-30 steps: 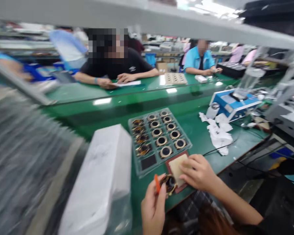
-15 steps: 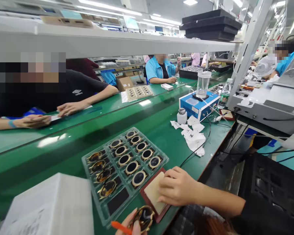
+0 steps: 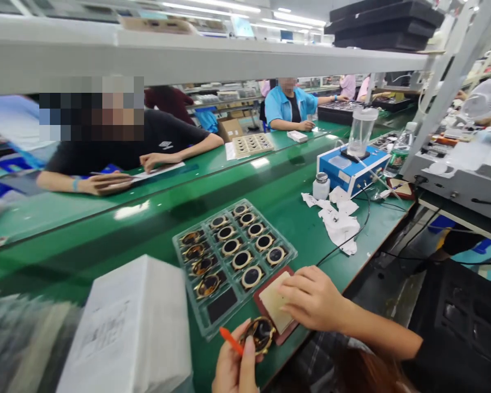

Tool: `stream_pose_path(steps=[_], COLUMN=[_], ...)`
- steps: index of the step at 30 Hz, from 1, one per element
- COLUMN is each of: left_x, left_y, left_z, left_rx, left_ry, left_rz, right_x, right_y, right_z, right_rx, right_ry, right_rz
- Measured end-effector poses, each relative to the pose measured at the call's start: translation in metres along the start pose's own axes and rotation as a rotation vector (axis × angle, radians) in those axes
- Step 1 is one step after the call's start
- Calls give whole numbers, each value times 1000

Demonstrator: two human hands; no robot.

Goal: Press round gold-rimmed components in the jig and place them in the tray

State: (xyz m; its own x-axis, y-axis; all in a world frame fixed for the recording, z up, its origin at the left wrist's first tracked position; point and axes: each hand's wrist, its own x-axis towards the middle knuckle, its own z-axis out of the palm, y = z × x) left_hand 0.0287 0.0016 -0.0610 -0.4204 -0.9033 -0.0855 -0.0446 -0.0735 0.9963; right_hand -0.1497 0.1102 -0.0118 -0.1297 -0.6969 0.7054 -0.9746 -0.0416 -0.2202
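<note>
At the bottom of the view, my left hand (image 3: 239, 360) is closed around a gold-rimmed watch case (image 3: 258, 334). An orange pointed stick (image 3: 231, 341) is also tucked in its fingers, tip up and to the left. My right hand (image 3: 311, 297) rests on a cream pad (image 3: 273, 295) with a dark red border, fingers bent together over its surface. Whatever those fingertips may pinch is hidden. Left of the pad lies a clear plastic tray (image 3: 207, 330) with several watch cases in its compartments, some with dark round faces, others showing brown insides.
A white box (image 3: 126, 327) stands left of the tray. Beyond my right hand are crumpled white tissues (image 3: 339, 226), a small jar (image 3: 321, 186), a blue device (image 3: 352, 172) and a black cable (image 3: 347, 237). Across the bench, a person in black (image 3: 175, 134) handles white strips.
My view has swung left, so the bench things sit further right in the picture. My left hand shows more, still with the case and stick. My right hand stays at the pad.
</note>
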Motion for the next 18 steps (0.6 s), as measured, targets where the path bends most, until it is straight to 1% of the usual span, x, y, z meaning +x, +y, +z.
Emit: stream_pose_path(steps=[2,4,9,13,16,18], left_x=[-4,-7,-12,-12,-11,-11], left_y=[2,5,17,18,17,18], left_z=[1,3,5,5,4,5], left_rx=[32,67,159,190,199,182], left_ry=[0,-9,-92,-110,-122,-131], left_rz=[58,111,201,282,298,301], right_x=[2,5,9,13,13,12], right_y=[-4,-9,-20,-25,-28,-27], right_z=[-3,-2,4,1,0,1], right_rx=[183,317,459,597,619,684], right_ry=[0,-39,-162,-177,-177,-168], right_rz=[41,52,97,168,205,255])
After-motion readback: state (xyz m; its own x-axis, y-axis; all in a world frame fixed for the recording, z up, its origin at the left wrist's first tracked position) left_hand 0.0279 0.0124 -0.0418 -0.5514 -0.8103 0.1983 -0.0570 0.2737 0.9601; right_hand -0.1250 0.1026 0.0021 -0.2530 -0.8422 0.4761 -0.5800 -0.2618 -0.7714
